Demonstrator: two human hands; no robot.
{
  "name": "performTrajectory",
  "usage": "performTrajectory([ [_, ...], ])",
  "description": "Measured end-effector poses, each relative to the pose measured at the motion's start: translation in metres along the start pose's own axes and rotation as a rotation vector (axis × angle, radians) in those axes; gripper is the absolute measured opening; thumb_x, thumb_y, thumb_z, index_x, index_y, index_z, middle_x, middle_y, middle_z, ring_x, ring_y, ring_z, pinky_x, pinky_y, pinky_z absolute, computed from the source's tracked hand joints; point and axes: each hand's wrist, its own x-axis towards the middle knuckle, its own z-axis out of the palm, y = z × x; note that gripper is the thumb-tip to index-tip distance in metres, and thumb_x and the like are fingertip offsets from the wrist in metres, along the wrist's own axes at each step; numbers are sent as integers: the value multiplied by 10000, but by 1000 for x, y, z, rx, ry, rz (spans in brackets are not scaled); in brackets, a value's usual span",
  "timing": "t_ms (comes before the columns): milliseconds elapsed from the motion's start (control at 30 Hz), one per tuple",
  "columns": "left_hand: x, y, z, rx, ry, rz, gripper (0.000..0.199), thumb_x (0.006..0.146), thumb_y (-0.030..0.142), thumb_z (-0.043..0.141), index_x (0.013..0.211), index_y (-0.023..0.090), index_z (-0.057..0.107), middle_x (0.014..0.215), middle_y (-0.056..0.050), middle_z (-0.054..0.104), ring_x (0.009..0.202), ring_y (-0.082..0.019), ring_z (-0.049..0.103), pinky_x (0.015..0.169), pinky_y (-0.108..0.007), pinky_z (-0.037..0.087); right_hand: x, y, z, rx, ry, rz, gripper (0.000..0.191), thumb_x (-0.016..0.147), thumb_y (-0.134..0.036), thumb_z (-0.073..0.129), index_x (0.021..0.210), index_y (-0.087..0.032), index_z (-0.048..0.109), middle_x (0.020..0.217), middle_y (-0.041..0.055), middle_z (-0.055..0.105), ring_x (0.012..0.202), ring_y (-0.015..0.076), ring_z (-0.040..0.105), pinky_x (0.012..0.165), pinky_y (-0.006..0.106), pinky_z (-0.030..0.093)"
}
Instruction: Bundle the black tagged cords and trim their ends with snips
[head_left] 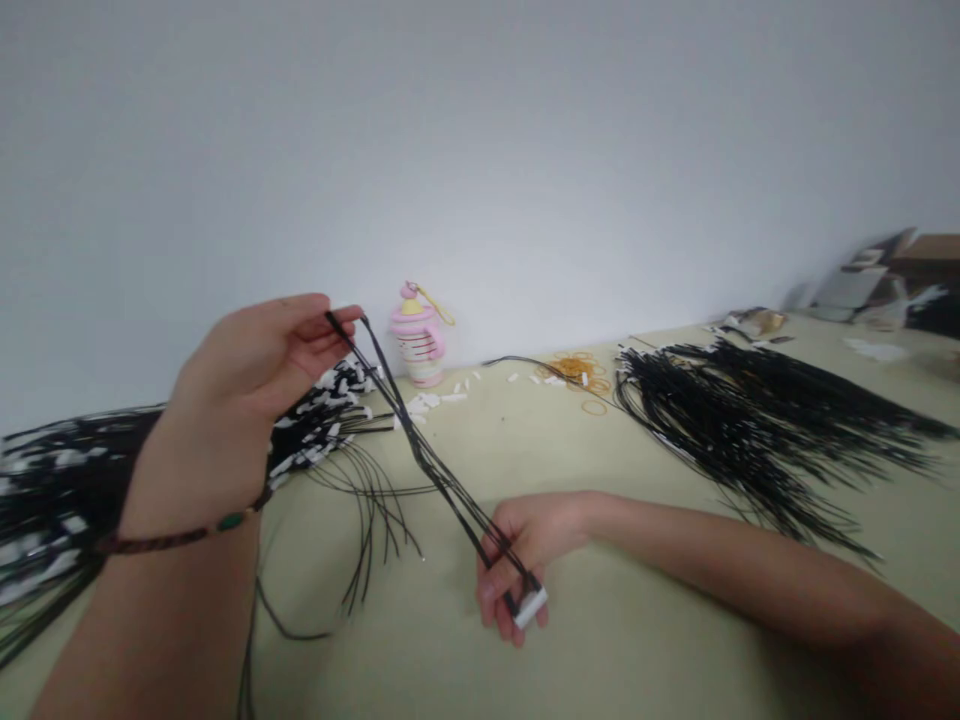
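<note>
Several thin black wires (420, 450) run slantwise between my two hands, above the pale table. At the upper left, my left hand (285, 345) pinches their upper ends between thumb and fingers. Lower down, near the middle, my right hand (517, 570) is closed around the wires' other end, where a white connector (531, 607) shows at the fingers. Loose black wires (371, 500) lie on the table below the left hand.
Black wire bundles with white ends (67, 480) lie at the left, more bundles (735, 430) at the right. A pink-and-white cup (418, 345), white pieces (427, 402) and orange rubber bands (574, 372) are near the wall. Boxes (930, 250) stand far right.
</note>
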Motion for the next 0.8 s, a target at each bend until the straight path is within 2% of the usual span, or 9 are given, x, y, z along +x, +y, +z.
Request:
performTrajectory([
  [100, 6, -1, -9, -155, -56, -157, 54, 797, 158, 535, 825, 160, 581, 818, -30, 684, 822, -147, 624, 789, -315, 526, 1, 1, 0, -12, -2, -7, 489, 574, -508, 776, 790, -87, 650, 660, 8, 668, 555, 95, 648, 475, 169, 549],
  [233, 10, -3, -17, -229, -45, -205, 19, 768, 171, 573, 772, 189, 567, 813, -27, 710, 878, -161, 632, 794, -282, 520, 4, 2, 1, -5, 34, -16, 517, 557, -537, 772, 758, -79, 637, 631, 9, 657, 531, 100, 643, 462, 177, 547],
  [367, 15, -10, -17, -169, -15, -159, 96, 854, 153, 510, 803, 149, 592, 816, -39, 688, 844, -158, 643, 768, -315, 518, 9, 5, 1, 13, 77, -25, 576, 517, -592, 762, 729, -77, 613, 606, 9, 645, 496, 120, 640, 418, 196, 534],
  [533, 19, -22, -15, 18, -93, -63, 75, 870, 152, 582, 869, 103, 639, 966, -53, 666, 939, -171, 622, 843, -366, 496, 9, 7, 1, 17, 71, -23, 583, 488, -567, 786, 742, -72, 613, 610, 11, 648, 487, 129, 643, 416, 206, 536],
  [700, 21, -31, -19, 171, -27, 7, 75, 857, 169, 614, 894, 109, 639, 891, -29, 660, 820, -150, 631, 781, -346, 515, 5, 6, 0, 21, 46, -21, 541, 505, -531, 793, 746, -81, 614, 607, 2, 652, 490, 127, 644, 407, 207, 541],
  [800, 21, -32, -19, 182, -19, 27, 149, 858, 148, 610, 1003, 119, 625, 839, -11, 655, 734, -133, 632, 727, -323, 530, 2, 4, 0, 13, 8, -22, 497, 535, -502, 790, 749, -85, 625, 609, 0, 658, 508, 115, 647, 424, 192, 549],
])
